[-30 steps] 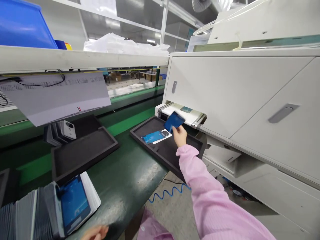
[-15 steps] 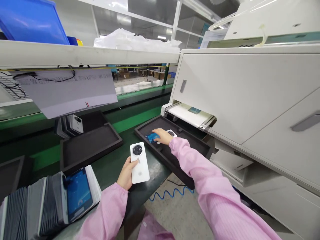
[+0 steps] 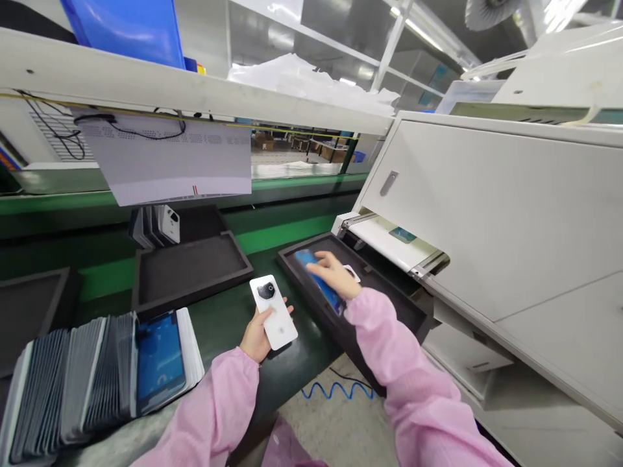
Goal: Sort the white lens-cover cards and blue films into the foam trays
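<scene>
My left hand (image 3: 260, 332) is closed around a white phone (image 3: 277, 318), its back with the round dark camera ring facing up, above the green bench. Over the dark tray in front of the machine, my right hand (image 3: 335, 272) grips a blue-faced phone (image 3: 316, 279) by its edge; motion blurs it. Another white phone (image 3: 352, 273) lies in that tray (image 3: 389, 305), mostly covered by my right hand. Left of my left hand, a long row of phones (image 3: 78, 383) stands on edge, with a blue-faced phone (image 3: 160, 360) at its near end.
A conveyor belt (image 3: 384, 235) carrying a blue-faced piece (image 3: 403, 235) comes out of a large white machine (image 3: 462, 207). Farther back on the left, another dark tray (image 3: 195, 266) holds several upright phones (image 3: 158, 226). A white shelf (image 3: 204, 91) runs above the bench.
My right hand has lifted and tilted the blue-faced phone, so more of it shows. My left hand still holds the white phone, now slightly turned. The head view has shifted right.
</scene>
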`<state>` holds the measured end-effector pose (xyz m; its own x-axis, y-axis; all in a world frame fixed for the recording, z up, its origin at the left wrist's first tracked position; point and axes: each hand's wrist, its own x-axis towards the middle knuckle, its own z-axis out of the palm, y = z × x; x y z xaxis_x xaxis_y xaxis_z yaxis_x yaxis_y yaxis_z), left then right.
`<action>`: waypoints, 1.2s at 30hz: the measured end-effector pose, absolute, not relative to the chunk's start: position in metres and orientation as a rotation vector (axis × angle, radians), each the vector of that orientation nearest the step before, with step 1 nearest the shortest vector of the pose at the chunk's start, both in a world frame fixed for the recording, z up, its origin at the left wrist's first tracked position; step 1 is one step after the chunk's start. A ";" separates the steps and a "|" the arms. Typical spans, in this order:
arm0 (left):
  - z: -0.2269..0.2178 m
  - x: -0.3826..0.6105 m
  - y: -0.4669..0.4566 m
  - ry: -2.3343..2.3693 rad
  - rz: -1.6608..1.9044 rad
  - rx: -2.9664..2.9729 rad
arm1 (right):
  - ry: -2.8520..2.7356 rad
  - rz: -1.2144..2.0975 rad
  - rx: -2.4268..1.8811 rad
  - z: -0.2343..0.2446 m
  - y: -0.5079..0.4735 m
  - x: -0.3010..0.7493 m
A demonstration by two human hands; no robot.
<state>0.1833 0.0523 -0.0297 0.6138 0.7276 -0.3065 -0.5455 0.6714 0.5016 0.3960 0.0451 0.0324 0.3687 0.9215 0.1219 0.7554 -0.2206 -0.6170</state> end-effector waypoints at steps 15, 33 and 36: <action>-0.039 0.181 0.044 0.485 0.938 0.395 | -1.758 0.352 -1.879 0.021 0.020 0.264; -0.029 0.161 0.057 0.388 0.491 0.329 | -2.075 0.513 -2.486 0.023 0.087 0.466; -0.030 0.162 0.057 0.377 0.519 0.320 | -2.163 0.510 -2.497 0.037 0.092 0.462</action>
